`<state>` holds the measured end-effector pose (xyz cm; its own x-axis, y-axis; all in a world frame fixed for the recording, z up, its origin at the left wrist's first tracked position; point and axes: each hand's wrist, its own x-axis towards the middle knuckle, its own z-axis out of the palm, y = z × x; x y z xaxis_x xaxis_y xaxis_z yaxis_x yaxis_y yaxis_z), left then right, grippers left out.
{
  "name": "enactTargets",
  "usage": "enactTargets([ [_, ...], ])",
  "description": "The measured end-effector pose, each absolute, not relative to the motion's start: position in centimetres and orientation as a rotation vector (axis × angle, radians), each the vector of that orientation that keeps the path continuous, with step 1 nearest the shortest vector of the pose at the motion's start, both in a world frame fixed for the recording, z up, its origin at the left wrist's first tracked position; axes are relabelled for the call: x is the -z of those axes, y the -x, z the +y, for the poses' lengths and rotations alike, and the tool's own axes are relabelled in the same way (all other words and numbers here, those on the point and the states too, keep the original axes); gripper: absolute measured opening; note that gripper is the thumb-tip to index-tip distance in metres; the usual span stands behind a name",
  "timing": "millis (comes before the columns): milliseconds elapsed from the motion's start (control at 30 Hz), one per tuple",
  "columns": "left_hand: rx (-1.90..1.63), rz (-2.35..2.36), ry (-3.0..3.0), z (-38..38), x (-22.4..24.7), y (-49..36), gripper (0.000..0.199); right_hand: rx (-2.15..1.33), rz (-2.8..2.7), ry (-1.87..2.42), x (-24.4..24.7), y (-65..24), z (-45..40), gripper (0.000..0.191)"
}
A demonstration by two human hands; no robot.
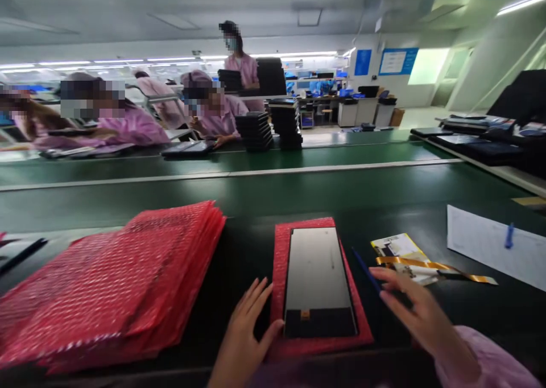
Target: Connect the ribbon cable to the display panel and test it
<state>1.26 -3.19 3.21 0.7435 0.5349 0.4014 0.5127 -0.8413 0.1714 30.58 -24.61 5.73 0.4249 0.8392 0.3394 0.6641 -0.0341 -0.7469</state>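
Note:
A flat display panel (318,274), grey with a dark lower band and a small orange tab, lies face-on atop a red bubble-wrap bag (280,251) in front of me. My left hand (247,325) rests at the bag's left edge, fingers spread, thumb tip by the panel's lower left corner. To the right, my right hand (413,308) hovers with thumb and forefinger apart, close to a blue pen (365,269). Just beyond those fingertips is an orange flex cable (439,264) across a small white-and-yellow packet (396,244). Neither hand holds anything that I can see.
A thick pile of red bubble-wrap bags (123,280) covers the left side. On the right lies a paper sheet (490,246) with a blue clip-like object (509,236). Past the green bench (341,189), co-workers in pink sit near stacks of black trays (285,123).

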Motion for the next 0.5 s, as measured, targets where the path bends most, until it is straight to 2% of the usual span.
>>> enactTargets([
  [67,-0.528,0.806,-2.873,-4.2,-4.1,-1.9,0.055,-0.403,-1.422,1.789,-4.7,-26.9,-22.6,0.037],
  [200,-0.277,0.816,-2.800,-5.1,-4.7,-2.3,0.062,-0.217,-1.617,1.996,-2.3,-24.2,-20.5,0.054],
  [333,-0.214,0.825,-2.702,-5.2,-4.8,-2.2,0.075,-0.142,-1.698,2.018,-1.1,-24.2,-20.2,0.053],
  [500,-0.215,0.858,-2.656,-5.6,-5.4,-2.5,0.082,-0.274,-1.719,1.808,-0.7,-25.5,-19.5,0.051],
])
